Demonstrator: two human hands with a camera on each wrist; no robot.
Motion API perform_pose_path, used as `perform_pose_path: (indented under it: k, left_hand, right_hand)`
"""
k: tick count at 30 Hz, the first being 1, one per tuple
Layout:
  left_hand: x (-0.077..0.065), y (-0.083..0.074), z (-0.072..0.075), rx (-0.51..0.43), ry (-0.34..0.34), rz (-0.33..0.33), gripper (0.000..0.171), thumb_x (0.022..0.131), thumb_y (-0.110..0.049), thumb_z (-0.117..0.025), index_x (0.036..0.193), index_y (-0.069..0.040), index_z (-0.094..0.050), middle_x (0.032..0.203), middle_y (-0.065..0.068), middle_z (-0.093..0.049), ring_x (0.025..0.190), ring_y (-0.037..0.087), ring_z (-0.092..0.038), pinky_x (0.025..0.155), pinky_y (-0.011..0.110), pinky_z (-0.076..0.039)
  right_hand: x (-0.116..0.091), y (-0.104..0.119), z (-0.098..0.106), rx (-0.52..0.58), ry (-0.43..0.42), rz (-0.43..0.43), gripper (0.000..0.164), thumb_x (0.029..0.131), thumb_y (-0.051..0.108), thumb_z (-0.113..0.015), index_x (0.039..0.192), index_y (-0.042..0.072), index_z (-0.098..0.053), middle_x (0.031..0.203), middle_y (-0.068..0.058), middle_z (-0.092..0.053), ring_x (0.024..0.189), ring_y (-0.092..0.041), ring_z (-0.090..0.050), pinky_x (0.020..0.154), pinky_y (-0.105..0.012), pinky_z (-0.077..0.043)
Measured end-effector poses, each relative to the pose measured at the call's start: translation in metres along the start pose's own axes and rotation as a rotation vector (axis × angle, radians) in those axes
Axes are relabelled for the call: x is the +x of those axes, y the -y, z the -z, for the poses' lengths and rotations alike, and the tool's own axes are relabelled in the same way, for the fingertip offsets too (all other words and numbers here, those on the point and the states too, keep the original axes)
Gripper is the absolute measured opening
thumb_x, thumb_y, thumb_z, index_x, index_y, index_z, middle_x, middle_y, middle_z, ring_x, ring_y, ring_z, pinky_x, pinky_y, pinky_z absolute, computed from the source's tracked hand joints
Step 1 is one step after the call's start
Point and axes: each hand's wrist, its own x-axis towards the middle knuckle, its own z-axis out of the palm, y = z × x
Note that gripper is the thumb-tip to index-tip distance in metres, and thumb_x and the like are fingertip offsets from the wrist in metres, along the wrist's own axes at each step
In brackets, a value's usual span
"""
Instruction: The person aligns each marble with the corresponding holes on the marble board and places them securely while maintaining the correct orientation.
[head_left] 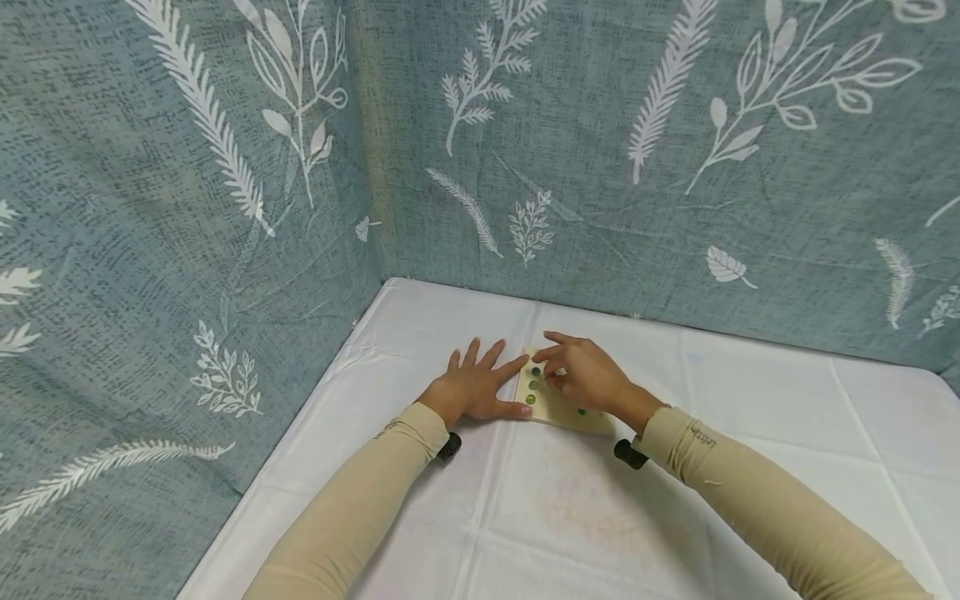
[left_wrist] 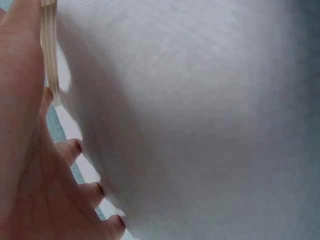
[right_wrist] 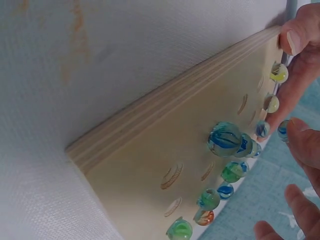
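A pale wooden board [head_left: 558, 408] with round hollows lies on the white cloth, several glass marbles [right_wrist: 224, 139] sitting on it. My left hand [head_left: 476, 392] is spread with straight fingers at the board's left side. Its thumb [right_wrist: 294, 40] touches the near left corner, and the index finger reaches the far left corner. Over the board, my right hand [head_left: 588, 375] pinches a small blue marble [right_wrist: 283, 131] at its fingertips, close to the left row. That row holds a yellow marble [right_wrist: 279, 72], a pale one [right_wrist: 271, 103] and a blue one [right_wrist: 262, 128].
The white cloth [head_left: 585, 517] covers the table, with creases and a faint orange stain [right_wrist: 76, 30]. Grey-blue leaf-patterned fabric [head_left: 600, 208] hangs along the back and left edges. A dark wrist device [head_left: 630, 454] sits below the right wrist, another [head_left: 450, 447] below the left.
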Motion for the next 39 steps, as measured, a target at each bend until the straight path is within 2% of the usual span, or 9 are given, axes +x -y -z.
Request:
perform_pose_path:
  k: [15,22,39]
  left_hand:
    - [0.0006,0.0005,-0.0006,0.004,0.003,0.000,0.091,0.094,-0.079,-0.050,0.168,-0.043,-0.010,0.179,0.005,0.002,0.163,0.045,0.004,0.129,0.068,-0.009]
    - [0.0013,0.0008,-0.0011,0.011,0.007,0.004,0.091,0.094,-0.080,-0.048,0.167,-0.043,-0.008,0.179,0.005,0.002,0.163,0.045,0.005,0.129,0.068,-0.009]
    - [0.0002,0.0003,-0.0003,0.000,0.004,0.003,0.091,0.094,-0.079,-0.050,0.168,-0.043,-0.009,0.179,0.005,0.002,0.163,0.045,0.005,0.129,0.068,-0.008]
  right_hand:
    - [-0.0009,0.0007,-0.0036,-0.048,0.012,0.023,0.016,0.090,-0.003,-0.073,0.092,0.007,-0.084,0.130,-0.010,-0.075,0.146,-0.039,-0.051,0.109,-0.051,-0.053]
    - [-0.0010,0.0019,-0.0047,-0.061,0.046,0.006,0.017,0.090,-0.005,-0.073,0.098,0.006,-0.084,0.131,-0.009,-0.075,0.147,-0.038,-0.050,0.111,-0.051,-0.051]
    - [-0.0043,-0.0043,-0.0050,-0.100,0.081,-0.005,0.016,0.091,0.003,-0.075,0.103,0.007,-0.084,0.136,-0.008,-0.072,0.149,-0.039,-0.047,0.117,-0.059,-0.043]
